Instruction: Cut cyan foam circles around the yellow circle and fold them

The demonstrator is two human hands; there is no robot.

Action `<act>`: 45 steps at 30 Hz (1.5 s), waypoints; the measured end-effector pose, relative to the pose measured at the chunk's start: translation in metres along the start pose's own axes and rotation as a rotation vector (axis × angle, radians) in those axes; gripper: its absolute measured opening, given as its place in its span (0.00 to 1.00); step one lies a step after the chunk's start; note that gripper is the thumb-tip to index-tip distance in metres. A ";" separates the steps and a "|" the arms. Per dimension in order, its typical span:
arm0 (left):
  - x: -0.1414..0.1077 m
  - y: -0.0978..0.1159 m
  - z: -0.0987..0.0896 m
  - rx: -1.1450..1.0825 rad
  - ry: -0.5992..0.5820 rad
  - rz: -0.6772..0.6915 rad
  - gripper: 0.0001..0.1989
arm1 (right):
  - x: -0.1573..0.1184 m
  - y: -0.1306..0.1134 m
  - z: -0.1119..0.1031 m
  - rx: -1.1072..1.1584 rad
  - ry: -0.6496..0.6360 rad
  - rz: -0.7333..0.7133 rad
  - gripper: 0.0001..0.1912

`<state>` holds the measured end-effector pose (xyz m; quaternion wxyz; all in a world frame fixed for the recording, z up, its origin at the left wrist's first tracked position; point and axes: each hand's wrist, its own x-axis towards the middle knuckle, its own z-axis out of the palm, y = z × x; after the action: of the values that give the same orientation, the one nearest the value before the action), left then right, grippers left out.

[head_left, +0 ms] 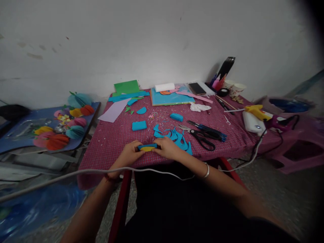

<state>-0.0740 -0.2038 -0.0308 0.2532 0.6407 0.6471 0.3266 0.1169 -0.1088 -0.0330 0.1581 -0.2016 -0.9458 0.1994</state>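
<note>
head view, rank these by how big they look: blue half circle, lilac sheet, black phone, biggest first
1. Lilac sheet
2. Black phone
3. Blue half circle

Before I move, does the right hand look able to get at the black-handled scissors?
Probably yes: the black-handled scissors lie just beyond loose blue scraps, their handles uncovered. But the right hand would first have to free itself from the blue and yellow paper.

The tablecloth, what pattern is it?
The tablecloth has small pinkish-red checks, seen best in the head view.
</note>
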 end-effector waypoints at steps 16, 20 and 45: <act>0.002 0.009 -0.004 -0.085 0.024 -0.033 0.09 | 0.000 0.001 0.002 0.134 0.045 0.057 0.07; 0.005 0.023 -0.009 -0.412 0.037 -0.139 0.08 | 0.002 -0.001 -0.007 0.664 0.059 0.298 0.06; 0.021 0.104 0.048 -0.846 0.333 -0.170 0.12 | -0.031 -0.002 -0.052 1.178 0.290 0.313 0.15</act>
<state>0.0296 -0.1816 0.0172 0.4112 0.3644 0.5390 0.6384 0.1631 -0.1084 0.0062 0.3383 -0.2417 -0.6054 0.6787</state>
